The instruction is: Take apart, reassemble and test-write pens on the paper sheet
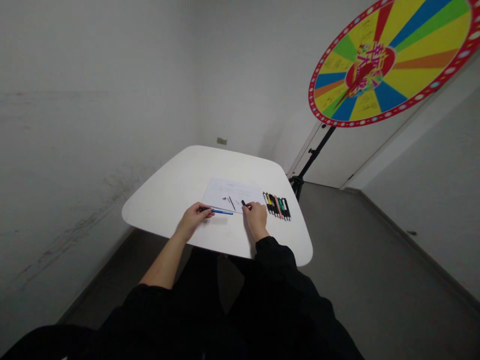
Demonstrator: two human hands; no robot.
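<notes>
My left hand [193,217] rests on the white table [168,195] with its fingers closed on a blue pen [222,212] that points right. My right hand [256,216] is closed on a small black pen part [243,203] at the near edge of a white sheet of paper [233,192]. Two small dark pen pieces [229,201] lie on the sheet between the hands. A row of several pens [277,206] lies just right of my right hand.
The table stands in a corner with white walls behind and to the left. A colourful prize wheel [390,55] on a black stand [311,160] is at the right rear. Grey floor [375,280] runs to the right. My dark-clothed legs are below the table edge.
</notes>
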